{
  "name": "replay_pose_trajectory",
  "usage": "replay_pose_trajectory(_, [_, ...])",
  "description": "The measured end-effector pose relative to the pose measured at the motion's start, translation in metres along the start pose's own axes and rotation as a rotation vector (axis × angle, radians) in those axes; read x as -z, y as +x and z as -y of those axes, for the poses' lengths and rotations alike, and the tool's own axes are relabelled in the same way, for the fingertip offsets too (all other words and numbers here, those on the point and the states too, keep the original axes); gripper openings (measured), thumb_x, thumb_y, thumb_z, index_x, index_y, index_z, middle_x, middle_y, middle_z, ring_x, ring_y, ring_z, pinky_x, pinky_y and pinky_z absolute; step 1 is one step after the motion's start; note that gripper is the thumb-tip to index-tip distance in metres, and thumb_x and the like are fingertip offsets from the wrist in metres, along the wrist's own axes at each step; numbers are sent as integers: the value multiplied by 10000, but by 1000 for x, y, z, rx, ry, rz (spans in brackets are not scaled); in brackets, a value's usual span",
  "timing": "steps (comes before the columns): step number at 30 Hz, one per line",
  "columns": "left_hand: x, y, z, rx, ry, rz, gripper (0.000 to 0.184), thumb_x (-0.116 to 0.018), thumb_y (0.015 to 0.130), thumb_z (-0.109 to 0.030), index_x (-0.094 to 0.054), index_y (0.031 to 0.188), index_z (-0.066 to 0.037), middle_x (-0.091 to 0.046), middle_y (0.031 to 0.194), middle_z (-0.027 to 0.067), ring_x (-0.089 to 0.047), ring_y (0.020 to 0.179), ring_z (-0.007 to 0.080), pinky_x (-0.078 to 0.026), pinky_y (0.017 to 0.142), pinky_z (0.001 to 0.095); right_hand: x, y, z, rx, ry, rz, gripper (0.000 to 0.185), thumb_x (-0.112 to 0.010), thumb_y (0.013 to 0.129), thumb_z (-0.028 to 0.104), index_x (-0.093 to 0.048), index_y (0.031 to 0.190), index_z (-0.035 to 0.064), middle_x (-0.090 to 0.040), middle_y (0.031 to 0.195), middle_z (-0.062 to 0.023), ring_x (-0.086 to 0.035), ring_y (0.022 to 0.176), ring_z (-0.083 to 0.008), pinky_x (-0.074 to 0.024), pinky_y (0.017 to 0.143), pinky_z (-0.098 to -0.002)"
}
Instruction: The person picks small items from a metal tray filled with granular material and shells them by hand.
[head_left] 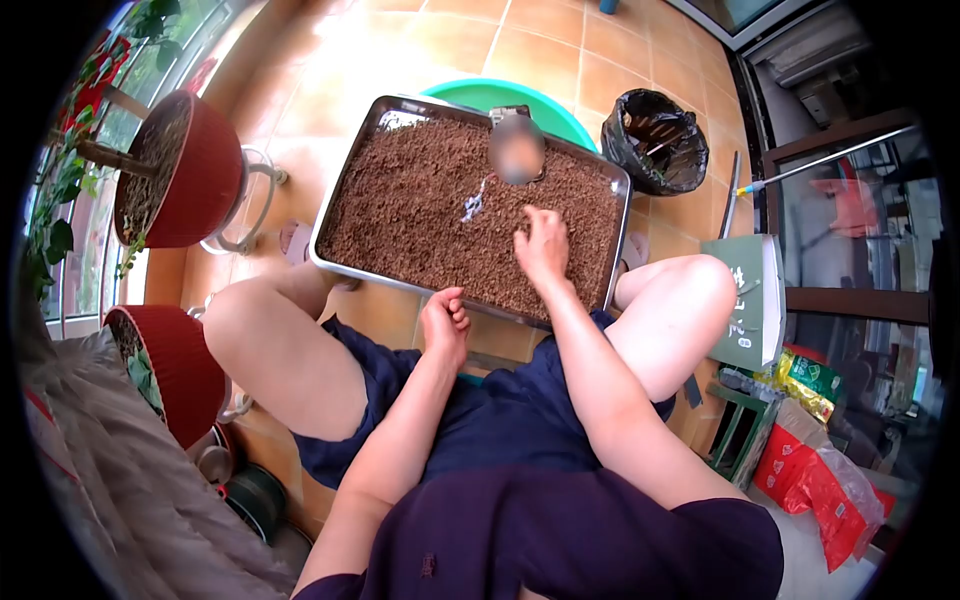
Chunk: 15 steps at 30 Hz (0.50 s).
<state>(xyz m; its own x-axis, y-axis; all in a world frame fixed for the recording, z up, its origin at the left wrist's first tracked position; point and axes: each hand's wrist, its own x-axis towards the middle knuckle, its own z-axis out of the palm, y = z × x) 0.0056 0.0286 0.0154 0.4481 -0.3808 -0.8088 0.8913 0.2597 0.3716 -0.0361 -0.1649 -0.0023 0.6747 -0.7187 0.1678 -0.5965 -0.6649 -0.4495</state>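
Note:
A metal tray [352, 262] full of crumbly brown soil [410, 210] lies in front of me, between my knees. My right hand [545, 248] reaches over the soil in its right half, fingertips at the surface, thumb and fingers apart. Just outside the near rim, my left hand [446, 325] is curled closed; whatever its fingers may hold is hidden. A small whitish scrap [473, 205] rests on the soil near the middle. Toward the far edge sits a small dark-edged item [516, 148], its middle blurred.
Behind the tray is a green basin [510, 95], with a black-bagged bin [655, 142] to its right. Red plant pots [195, 170] stand left by the window. On the right are a green book [740, 300], a red plastic bag [815, 490] and a rod [830, 160].

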Motion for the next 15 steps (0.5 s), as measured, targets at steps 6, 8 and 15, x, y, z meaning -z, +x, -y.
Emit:
replay_pose_trajectory(6, [1,4,-1,-23,19,7,142,-421,916,-115,-536,983,-69,-425,646,-39,-367,509,72,-303,455,221,-13,-43,35,308,101,158,147,-661,730,65,-687,864,118,-585,989,-68,-537,1011,-282,-491,836,-413])
replay_pose_trajectory(8, [-1,1,-1,-28,23,-11,145,-421,898,-105,-534,981,-69,-424,645,-39,-368,508,74,-303,455,223,-8,-56,36,285,103,142,77,-647,711,52,-680,733,118,-612,930,-52,-551,992,-272,-494,821,-410])
replay_pose_trajectory(15, [-10,2,3,-31,-13,67,166,-419,852,-76,-528,977,-68,-441,666,-24,-385,534,80,-309,470,221,31,-18,-30,-44,-57,-108,74,-644,749,75,-688,742,134,-629,863,-66,-570,919,-282,-489,796,-404])
